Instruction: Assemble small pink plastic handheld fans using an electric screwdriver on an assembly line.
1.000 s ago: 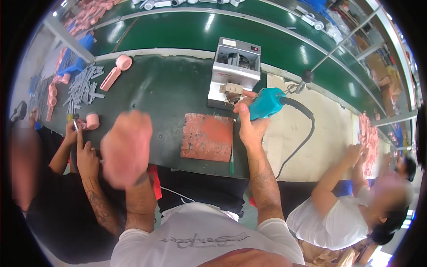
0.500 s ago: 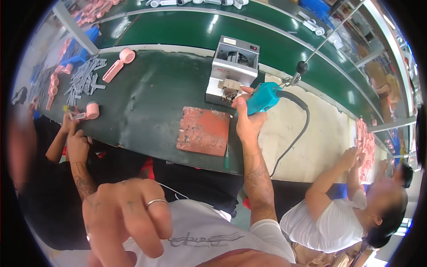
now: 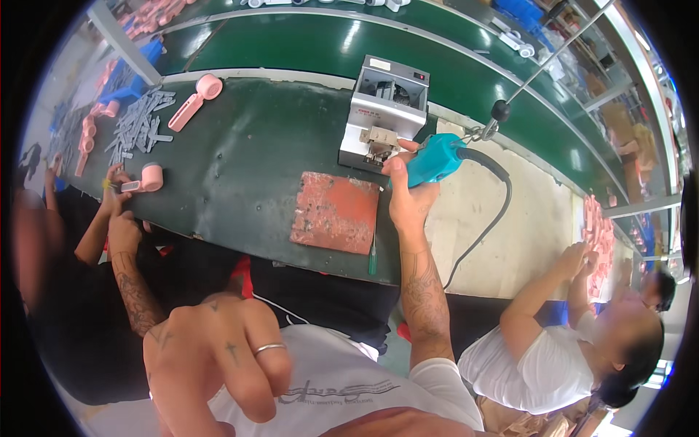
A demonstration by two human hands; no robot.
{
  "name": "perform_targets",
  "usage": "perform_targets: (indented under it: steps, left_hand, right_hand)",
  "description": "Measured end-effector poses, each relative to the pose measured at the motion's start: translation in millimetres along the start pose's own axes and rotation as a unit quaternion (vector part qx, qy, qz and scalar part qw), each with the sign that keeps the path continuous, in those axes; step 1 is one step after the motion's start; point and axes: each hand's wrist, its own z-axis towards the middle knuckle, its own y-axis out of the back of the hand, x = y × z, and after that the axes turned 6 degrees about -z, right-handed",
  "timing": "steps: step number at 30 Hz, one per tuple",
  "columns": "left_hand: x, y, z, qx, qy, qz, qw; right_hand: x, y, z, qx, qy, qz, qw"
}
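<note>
My right hand (image 3: 405,197) grips a teal electric screwdriver (image 3: 437,159) with a black cable, its tip held at the front of a small grey metal machine (image 3: 386,109) on the green bench. A worn red pad (image 3: 336,211) lies on the bench just left of that hand. My left hand (image 3: 218,360) is down low, close to the camera over my white shirt, fingers curled downward with a ring on one finger; nothing shows in it.
A person on my left handles a pink part (image 3: 149,177) at the bench edge. Grey parts (image 3: 138,124) and a pink scoop-shaped piece (image 3: 195,98) lie far left. Another person (image 3: 568,349) sits on my right near pink parts (image 3: 598,233). A green conveyor (image 3: 306,40) runs behind.
My left hand has dropped from the bench edge down toward my body and come close to the camera. My right hand has stayed at the machine with the screwdriver.
</note>
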Motion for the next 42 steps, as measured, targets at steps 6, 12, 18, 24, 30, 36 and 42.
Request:
perform_targets:
  steps: [6, 12, 18, 24, 30, 36, 42]
  left_hand:
    - [0.2, 3.6, -1.8, 0.01, -0.046, 0.01, 0.999]
    - [-2.3, 3.5, 1.2, 0.007, -0.018, 0.001, 1.0]
    - [-0.9, 5.3, -0.5, 0.014, -0.02, -0.001, 1.0]
    - [2.6, 7.0, -4.6, 0.021, -0.027, -0.006, 0.999]
    - [5.0, -0.3, -4.5, -0.01, -0.078, -0.011, 0.997]
    - [0.1, 7.9, -3.2, 0.062, 0.013, 0.025, 0.998]
    - [2.3, 6.8, -7.1, 0.037, -0.058, 0.013, 0.998]
  right_hand:
    - [8.3, -3.1, -0.2, -0.008, -0.019, 0.011, 1.0]
    - [7.8, -2.2, 0.2, -0.008, -0.002, 0.013, 1.0]
    - [3.5, 0.4, -0.6, 0.003, 0.001, -0.009, 1.0]
    - [0.0, 2.0, -2.1, 0.003, -0.005, -0.009, 1.0]
    - [4.3, -3.3, 0.8, 0.008, 0.013, -0.003, 1.0]
    - [7.2, -0.2, -1.4, 0.009, -0.012, -0.005, 1.0]
    - [5.3, 0.4, -1.1, 0.008, -0.003, -0.017, 1.0]
